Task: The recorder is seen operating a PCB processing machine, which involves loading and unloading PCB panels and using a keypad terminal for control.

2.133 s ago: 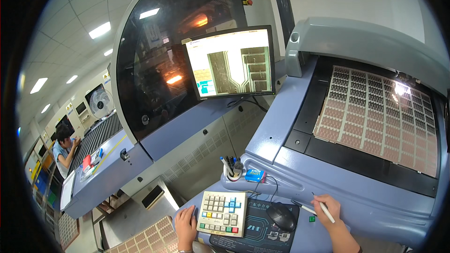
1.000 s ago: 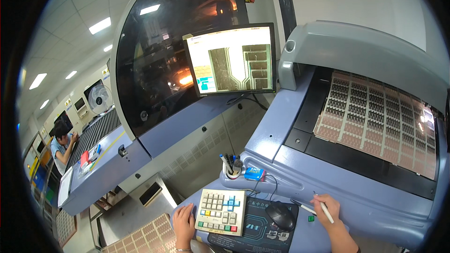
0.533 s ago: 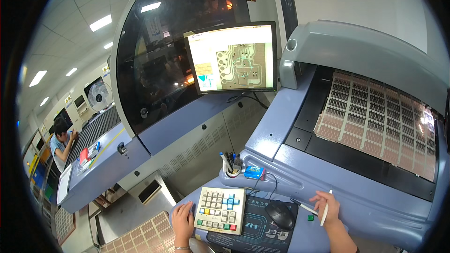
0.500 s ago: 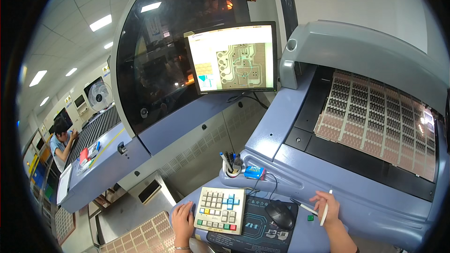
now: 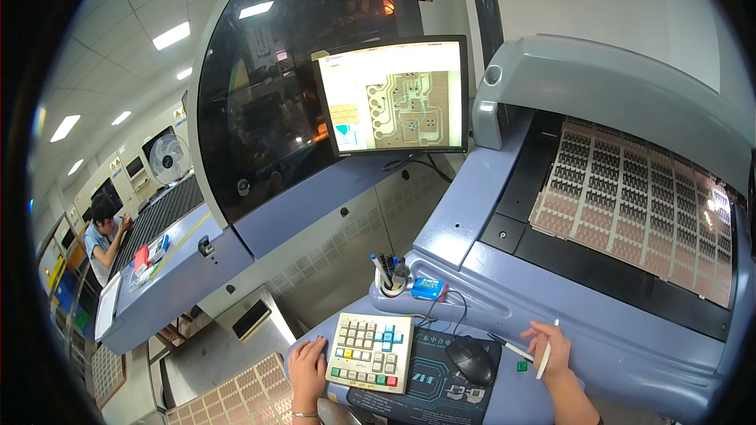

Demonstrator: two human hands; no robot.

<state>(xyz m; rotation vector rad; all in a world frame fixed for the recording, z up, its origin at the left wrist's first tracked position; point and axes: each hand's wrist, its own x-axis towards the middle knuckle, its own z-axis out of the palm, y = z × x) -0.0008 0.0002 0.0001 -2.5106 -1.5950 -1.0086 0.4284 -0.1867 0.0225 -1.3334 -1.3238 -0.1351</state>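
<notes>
Pen point(image 5: 546, 350) — thin white one, pinched in my right hand point(image 5: 556, 352), fingers closed round it, tip pointing down, over the grey-blue machine ledge point(image 5: 551, 299) just right of the mouse point(image 5: 471, 360). Left hand point(image 5: 308, 364) lies flat, fingers relaxed and holding nothing, touching the left edge of the coloured keypad point(image 5: 372, 351).

Step, as I read it: mid-review at the inspection station. Monitor point(image 5: 392, 94) shows a magnified bit of circuit; the big panel of small boards point(image 5: 636, 208) lies in the dark bay to my right. Looks like I'm between screen and panel w/ pen ready, left hand set for a key.

Next move prob. calls for either a keypress (short reach, left hand already there) or carrying the pen up over the ledge to the panel. That needs a lift first, ledge stands higher than the desk.

Edges/room: a 2nd pen point(image 5: 510, 346) and a small green bit point(image 5: 521, 365) lie right by my right hand, easy to knock. Mouse and mat point(image 5: 429, 382) fill the gap betw. the hands. Pen cup point(image 5: 390, 279) and a small blue device point(image 5: 429, 289) stand behind the keypad, cable trailing. Hood point(image 5: 614, 86) overhangs the bay's far side, so approach from the front. Another panel point(image 5: 236, 393) sits low left, apart. A co-worker point(image 5: 102, 232) sits far left, well clear.
</notes>
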